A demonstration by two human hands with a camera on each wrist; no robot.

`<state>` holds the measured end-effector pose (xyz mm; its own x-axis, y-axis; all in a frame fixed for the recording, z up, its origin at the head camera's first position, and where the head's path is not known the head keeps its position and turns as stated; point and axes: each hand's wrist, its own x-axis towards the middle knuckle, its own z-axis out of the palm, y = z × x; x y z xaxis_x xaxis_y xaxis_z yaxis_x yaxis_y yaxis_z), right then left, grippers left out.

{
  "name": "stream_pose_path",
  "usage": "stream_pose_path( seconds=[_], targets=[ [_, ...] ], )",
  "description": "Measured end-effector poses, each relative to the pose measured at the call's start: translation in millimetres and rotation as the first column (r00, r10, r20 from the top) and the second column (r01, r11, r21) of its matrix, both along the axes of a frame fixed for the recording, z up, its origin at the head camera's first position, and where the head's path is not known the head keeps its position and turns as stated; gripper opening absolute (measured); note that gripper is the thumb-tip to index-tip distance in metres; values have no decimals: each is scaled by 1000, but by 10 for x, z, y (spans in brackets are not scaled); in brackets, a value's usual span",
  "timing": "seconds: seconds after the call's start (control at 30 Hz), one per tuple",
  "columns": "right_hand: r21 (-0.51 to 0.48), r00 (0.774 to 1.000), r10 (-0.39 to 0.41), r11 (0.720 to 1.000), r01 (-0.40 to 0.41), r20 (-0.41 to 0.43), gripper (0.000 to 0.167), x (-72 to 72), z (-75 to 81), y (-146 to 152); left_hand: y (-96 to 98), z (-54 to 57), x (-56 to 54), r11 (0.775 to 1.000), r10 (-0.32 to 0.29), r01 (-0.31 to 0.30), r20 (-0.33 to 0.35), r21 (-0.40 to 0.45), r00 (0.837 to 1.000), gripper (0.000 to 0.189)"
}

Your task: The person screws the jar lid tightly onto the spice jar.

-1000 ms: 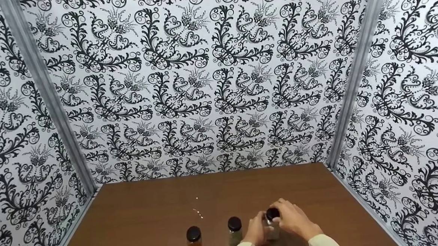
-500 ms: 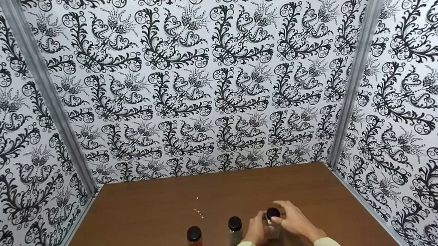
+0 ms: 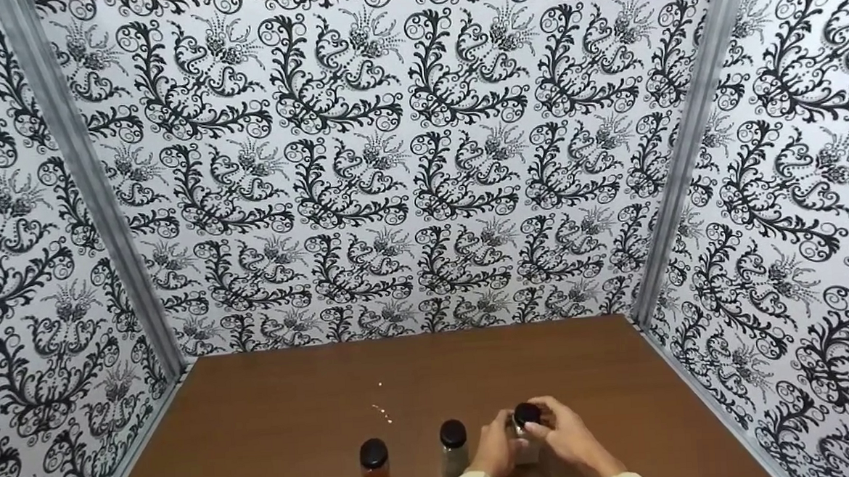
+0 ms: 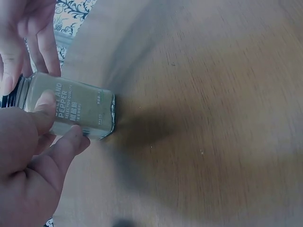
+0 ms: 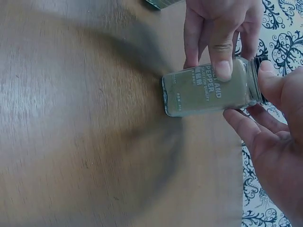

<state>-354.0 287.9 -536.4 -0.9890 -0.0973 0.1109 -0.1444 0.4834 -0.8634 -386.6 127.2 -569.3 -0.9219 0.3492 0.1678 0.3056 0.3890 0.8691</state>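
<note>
A square glass spice jar stands upright on the table, held between both hands. Its label reads "...AND PEPPER", and the contents look greenish-beige. My left hand grips the jar's body, thumb across the label, as the right wrist view also shows. At the top, my right hand pinches the black cap with thumb and fingers. The cap sits on the jar's neck; whether it is loose I cannot tell. Left of the hands stands a second black-capped spice jar with greyish-green contents. Further left is one with orange-red contents.
The brown wooden table is enclosed by panels with a black-and-white scroll pattern at the back and sides. A few small pale crumbs lie on the tabletop beyond the jars.
Half a second ago the right hand's fingers were spread off the cap; now they are back around it. The left hand keeps its grip, and the jars have stayed in place.
</note>
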Motion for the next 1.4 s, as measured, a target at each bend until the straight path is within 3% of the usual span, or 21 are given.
stream_pose_path(
  seconds=[0.17, 0.37, 0.63, 0.93, 1.13, 1.23, 1.4],
  targets=[
    [-21, 1000, -22, 1000, 22, -14, 48, 21, -29, -20, -7, -29, 4, 1000, -5, 5, -47, -1, 999, 37],
    [-67, 999, 34, 997, -35, -22, 59, 33, -14, 6, -8, -45, 3, 1000, -4, 3, -98, -7, 995, 38],
    [-124, 992, 103, 986, -112, -75, 45, 31, -79, 20, -44, -70, 10, 998, -9, 13, -60, 56, 998, 38],
    [-143, 994, 15, 989, -30, -104, 40, -7, -113, 0, -22, -70, -9, 998, -14, 18, -63, 59, 998, 37],
    [-117, 999, -26, 993, 21, -38, 56, -10, -82, -41, -37, -70, -15, 999, -9, 11, -43, 48, 999, 37],
    [-96, 1000, -24, 995, 22, -19, 61, 1, -57, -45, -42, -61, -7, 999, -9, 9, -16, 40, 1000, 37],
    [-92, 999, -4, 996, 0, -42, 51, 14, -47, -27, -29, -39, 0, 1000, -11, 11, 18, 27, 1000, 37]
  ],
)
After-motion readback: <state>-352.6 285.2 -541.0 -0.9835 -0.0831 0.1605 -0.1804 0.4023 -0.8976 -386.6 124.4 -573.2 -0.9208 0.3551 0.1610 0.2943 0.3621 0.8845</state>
